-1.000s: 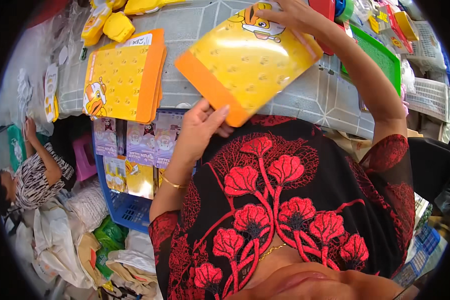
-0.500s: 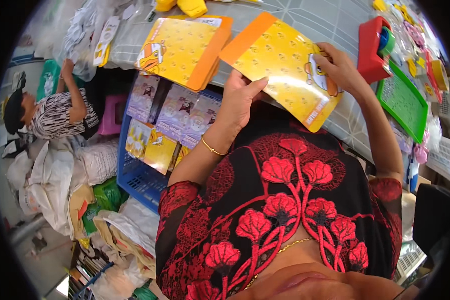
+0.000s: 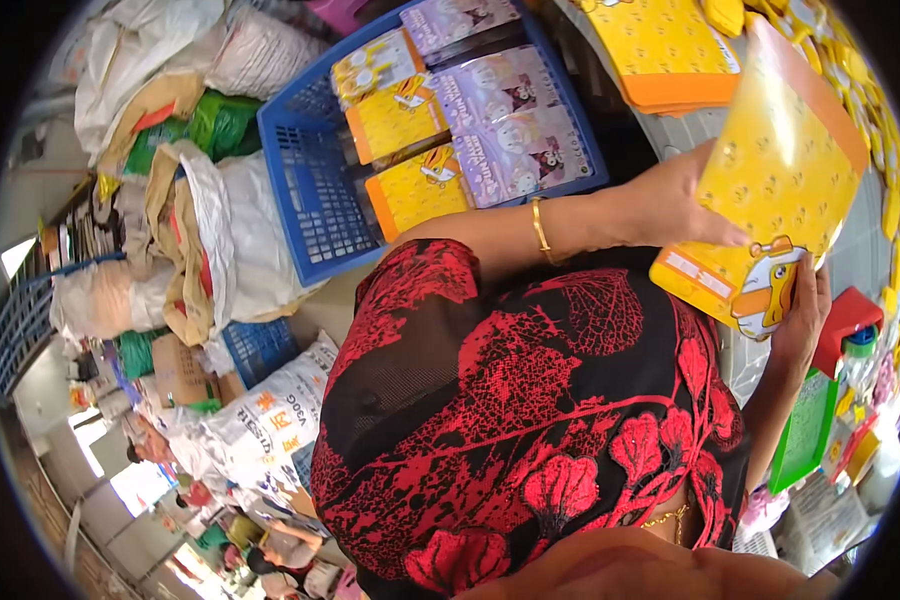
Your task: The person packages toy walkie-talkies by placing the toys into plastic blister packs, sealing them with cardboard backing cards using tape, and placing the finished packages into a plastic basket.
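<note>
At the desk (image 3: 858, 245), I've L hand (image 3: 682, 202) & R hand (image 3: 808, 312) fingers gripping yellow duck-print card (image 3: 775, 175) both sides, prob. for steadiness.

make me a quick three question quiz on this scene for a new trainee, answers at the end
1. Is the gold bangle worn on the left or the right arm?
2. True or false: only one hand is on the yellow packet above the table.
3. Which are the main colours of the packets in the plastic basket: (a) green and white, (b) purple and yellow, (c) red and black?

Key:
1. The left.
2. False: the left hand and right hand both hold it.
3. b
</note>
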A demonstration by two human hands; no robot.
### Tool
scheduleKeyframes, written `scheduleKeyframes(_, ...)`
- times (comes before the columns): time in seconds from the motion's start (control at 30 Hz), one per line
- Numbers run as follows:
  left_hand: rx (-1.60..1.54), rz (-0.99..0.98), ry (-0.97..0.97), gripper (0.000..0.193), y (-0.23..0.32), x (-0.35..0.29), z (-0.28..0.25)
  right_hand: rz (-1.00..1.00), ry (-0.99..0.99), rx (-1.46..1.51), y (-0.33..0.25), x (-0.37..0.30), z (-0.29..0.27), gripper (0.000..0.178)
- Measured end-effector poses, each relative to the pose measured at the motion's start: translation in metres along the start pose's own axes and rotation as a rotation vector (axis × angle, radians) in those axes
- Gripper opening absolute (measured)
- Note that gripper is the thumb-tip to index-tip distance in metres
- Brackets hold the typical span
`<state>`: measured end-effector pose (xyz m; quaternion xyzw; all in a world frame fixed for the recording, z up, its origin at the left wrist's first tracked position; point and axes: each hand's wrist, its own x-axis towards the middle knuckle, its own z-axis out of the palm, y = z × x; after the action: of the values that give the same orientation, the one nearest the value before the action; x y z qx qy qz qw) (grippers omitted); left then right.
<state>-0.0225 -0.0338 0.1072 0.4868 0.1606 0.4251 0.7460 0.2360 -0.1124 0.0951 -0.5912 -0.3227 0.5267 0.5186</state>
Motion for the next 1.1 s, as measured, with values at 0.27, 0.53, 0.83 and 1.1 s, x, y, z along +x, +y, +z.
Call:
scheduleKeyframes(0.27, -0.393, -0.056, 0.499, 0.041, 0.057, -0.086, -0.078, -0.252, -0.373, -0.230, -0.019, 0.009, 0.084, 0.039)
scheduleKeyframes(0.53, -0.237, 0.363, 1.192, 0.036, 0.002, -0.143, -0.261, -0.712, -0.014, -1.107, 0.008, 0.050, 0.020, 0.037)
scheduleKeyframes(0.83, -0.235, 0.307, 1.317, 0.033, 0.004, -0.139, -0.412, -0.945, -0.058, -1.330, -0.015, 0.013, 0.009, 0.036)
scheduleKeyframes(1.1, -0.198, 0.369, 1.212, 0.033, 0.015, -0.066, -0.432, -0.938, 0.025, -1.383, -0.032, -0.022, 0.003, 0.036)
